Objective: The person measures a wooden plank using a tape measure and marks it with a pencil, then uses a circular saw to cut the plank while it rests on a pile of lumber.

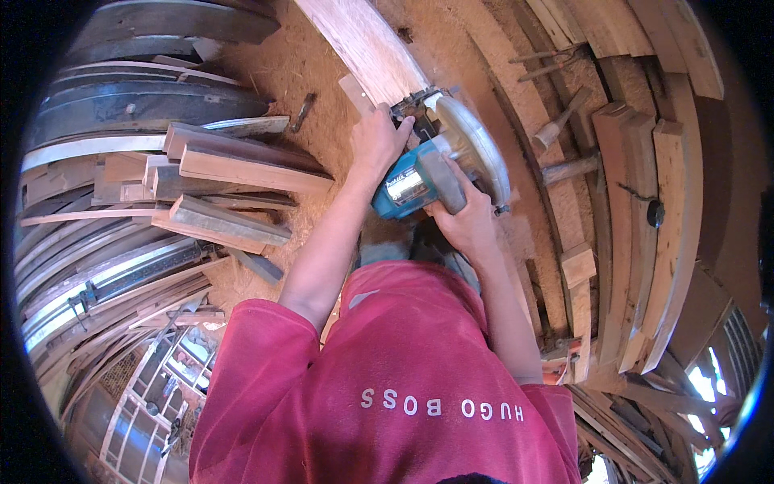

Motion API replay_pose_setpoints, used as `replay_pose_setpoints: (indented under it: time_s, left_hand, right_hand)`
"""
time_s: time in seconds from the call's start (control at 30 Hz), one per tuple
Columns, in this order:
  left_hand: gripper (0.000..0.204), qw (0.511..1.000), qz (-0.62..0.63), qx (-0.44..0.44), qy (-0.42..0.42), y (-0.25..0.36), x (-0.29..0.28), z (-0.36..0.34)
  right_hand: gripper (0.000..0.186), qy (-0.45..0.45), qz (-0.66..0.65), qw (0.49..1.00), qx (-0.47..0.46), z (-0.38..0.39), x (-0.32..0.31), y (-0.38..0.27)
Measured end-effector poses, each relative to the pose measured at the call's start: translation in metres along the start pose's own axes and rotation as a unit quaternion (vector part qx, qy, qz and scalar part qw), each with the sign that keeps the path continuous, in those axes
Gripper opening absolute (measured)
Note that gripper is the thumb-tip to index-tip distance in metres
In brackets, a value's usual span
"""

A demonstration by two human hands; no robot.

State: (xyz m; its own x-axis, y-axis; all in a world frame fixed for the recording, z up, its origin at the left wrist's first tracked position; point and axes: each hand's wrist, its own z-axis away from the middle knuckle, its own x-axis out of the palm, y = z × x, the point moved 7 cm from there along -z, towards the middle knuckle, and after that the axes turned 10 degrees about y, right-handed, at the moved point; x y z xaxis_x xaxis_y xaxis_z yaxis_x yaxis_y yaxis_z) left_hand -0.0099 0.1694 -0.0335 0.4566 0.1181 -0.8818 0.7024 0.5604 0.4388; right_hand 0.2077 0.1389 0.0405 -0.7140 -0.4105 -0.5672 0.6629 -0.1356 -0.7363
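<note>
Where the red T-shirt fills the bottom of the frame, 2 bare forearms reach up toward a teal circular saw in the upper middle. The right hand is wrapped around the saw's grey rear handle. The left hand is bent in at the front of the saw, its thumb toward the black fittings there; its fingers are partly hidden, so I cannot tell whether it grips the saw or the plank's edge. Just beyond, the saw's front meets the near end of a pale wooden plank that runs up out of the top edge. As for progress, the saw's position suggests a cut either just starting or nearly finished at this end; which, I cannot tell, since the silver guard hides the blade. No cut line can be made out along the visible length, so whatever sawing may remain there looks undone. Around the plank lies sawdust-covered ground, with a small dark metal piece at upper left. Farther out, cut timber blocks lie stacked at left, thick curved beams stand at right, and a pale lattice frame shows at lower left.
</note>
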Motion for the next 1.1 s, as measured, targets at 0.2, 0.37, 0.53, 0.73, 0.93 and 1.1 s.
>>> replay_pose_setpoints:
  time_s: [0.2, 0.37, 0.53, 0.73, 0.93, 1.1]
  left_hand:
    - [0.039, 1.0, 0.002, 0.012, -0.014, 0.01, -0.001, 0.005]
    - [0.033, 0.997, 0.007, 0.043, -0.059, 0.01, -0.002, 0.004]
    - [0.032, 0.998, 0.001, 0.061, -0.03, 0.004, 0.0, 0.005]
    - [0.031, 0.994, -0.052, 0.094, -0.035, 0.013, -0.014, 0.011]
    - [0.023, 0.942, -0.124, 0.313, -0.002, 0.025, -0.016, -0.005]
    - [0.015, 0.926, -0.01, 0.374, -0.046, 0.017, -0.003, -0.016]
  right_hand:
    - [0.075, 0.01, 0.006, 1.0, -0.005, 0.0, -0.003, -0.001]
    - [0.074, 0.02, -0.03, 0.999, -0.025, 0.0, -0.006, -0.01]
    - [0.075, 0.023, -0.042, 0.998, -0.038, 0.001, -0.007, -0.015]
    - [0.074, 0.022, -0.042, 0.998, -0.029, 0.0, -0.005, -0.01]
    - [0.073, 0.011, 0.002, 1.0, -0.011, 0.0, -0.005, -0.009]
    - [0.072, 0.016, -0.031, 0.999, -0.02, 0.0, -0.007, -0.013]
